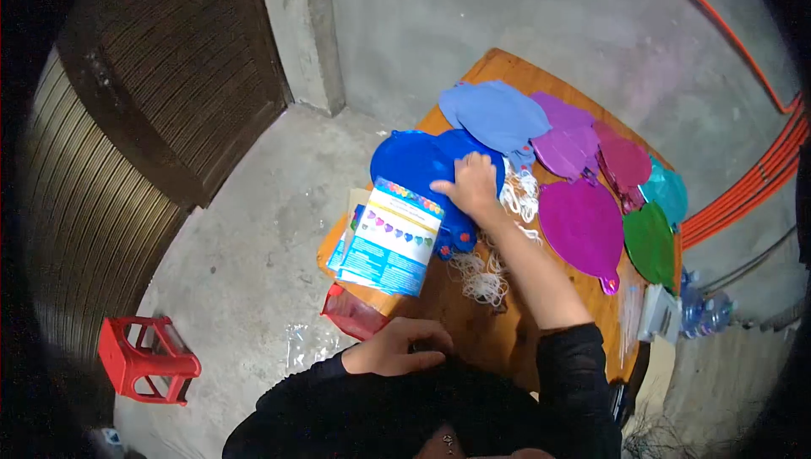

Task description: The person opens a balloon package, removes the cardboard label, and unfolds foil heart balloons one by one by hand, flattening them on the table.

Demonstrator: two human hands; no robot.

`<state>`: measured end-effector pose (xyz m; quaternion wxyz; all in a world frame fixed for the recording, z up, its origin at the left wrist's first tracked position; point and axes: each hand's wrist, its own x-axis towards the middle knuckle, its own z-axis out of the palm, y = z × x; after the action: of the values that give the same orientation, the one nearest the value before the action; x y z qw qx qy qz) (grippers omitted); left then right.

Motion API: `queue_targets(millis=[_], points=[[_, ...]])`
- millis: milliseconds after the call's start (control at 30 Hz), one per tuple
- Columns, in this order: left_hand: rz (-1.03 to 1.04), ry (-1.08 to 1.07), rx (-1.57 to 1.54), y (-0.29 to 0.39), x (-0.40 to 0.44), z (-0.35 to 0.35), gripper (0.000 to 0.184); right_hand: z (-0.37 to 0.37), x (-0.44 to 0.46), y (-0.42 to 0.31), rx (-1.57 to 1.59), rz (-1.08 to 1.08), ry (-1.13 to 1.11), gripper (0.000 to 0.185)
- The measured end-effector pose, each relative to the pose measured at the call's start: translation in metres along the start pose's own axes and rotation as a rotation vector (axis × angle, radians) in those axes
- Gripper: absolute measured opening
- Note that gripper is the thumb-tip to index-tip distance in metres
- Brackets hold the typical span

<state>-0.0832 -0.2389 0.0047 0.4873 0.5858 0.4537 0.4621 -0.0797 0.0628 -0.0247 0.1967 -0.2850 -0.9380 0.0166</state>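
Observation:
My right hand [473, 184] reaches over the table and rests on a pile of dark blue foil balloons [405, 159], its thumb out to the side and its fingers lying on the foil. Whether the fingertips pinch any of it is not visible. My left hand [401, 347] is held near my body at the table's front edge, loosely curved, thumb apart from the fingers, with nothing seen in it. Between the hands, printed packaging cards [393, 239] lie at the table's left corner. White string bundles [481, 280] lie beside my right forearm.
Light blue [494, 117], purple [564, 138], magenta [581, 226], dark pink [623, 155], teal [666, 190] and green [649, 243] flat balloons spread across the wooden table [524, 324]. A red stool [148, 362] stands on the floor left. Orange pipes [752, 176] run along the wall.

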Motion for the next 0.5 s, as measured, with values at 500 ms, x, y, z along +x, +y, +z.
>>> queue_targets(millis=[500], points=[[-0.109,0.009,0.002,0.03,-0.013,-0.029,0.02,0.033,0.003,0.012,0.063,-0.099,0.268,0.008]])
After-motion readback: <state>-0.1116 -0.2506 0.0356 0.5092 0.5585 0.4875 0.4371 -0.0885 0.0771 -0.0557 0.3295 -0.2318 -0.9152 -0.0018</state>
